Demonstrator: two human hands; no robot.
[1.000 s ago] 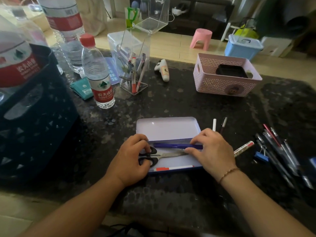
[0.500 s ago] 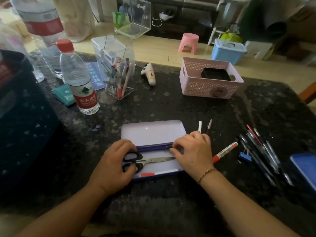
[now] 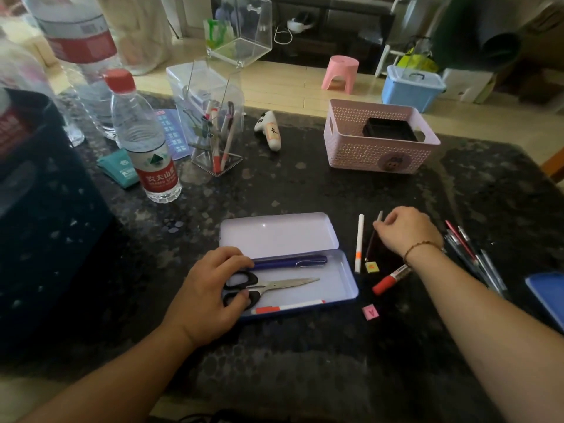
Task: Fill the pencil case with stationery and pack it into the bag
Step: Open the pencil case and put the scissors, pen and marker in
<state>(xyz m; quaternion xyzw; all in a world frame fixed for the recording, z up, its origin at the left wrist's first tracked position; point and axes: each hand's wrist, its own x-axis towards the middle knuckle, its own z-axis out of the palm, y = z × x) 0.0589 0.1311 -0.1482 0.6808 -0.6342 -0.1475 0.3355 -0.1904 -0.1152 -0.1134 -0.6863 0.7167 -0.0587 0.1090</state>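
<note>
The blue tin pencil case (image 3: 345, 282) lies open near the table's front, its lid (image 3: 277, 236) folded back. Inside are a dark blue pen (image 3: 293, 261), scissors (image 3: 290, 283) and a white pen with a red band (image 3: 290, 306). My left hand (image 3: 207, 297) rests on the case's left end, fingers around the black scissor handles. My right hand (image 3: 406, 230) is right of the case, fingertips pinched on the top of a thin dark pencil (image 3: 370, 245). Beside it lie a white pen (image 3: 359, 242) and a red marker (image 3: 389, 280).
Several pens (image 3: 470, 254) lie at the right, beside a blue flat object (image 3: 549, 294). Two small square tags (image 3: 372, 266) lie near the case. A pink basket (image 3: 378, 154), clear pen holder (image 3: 216, 138) and water bottle (image 3: 146, 148) stand behind. A dark crate (image 3: 39, 224) fills the left.
My right hand left the blue pen in the case and moved right to the thin dark pencil on the table. My left hand stayed on the scissors.
</note>
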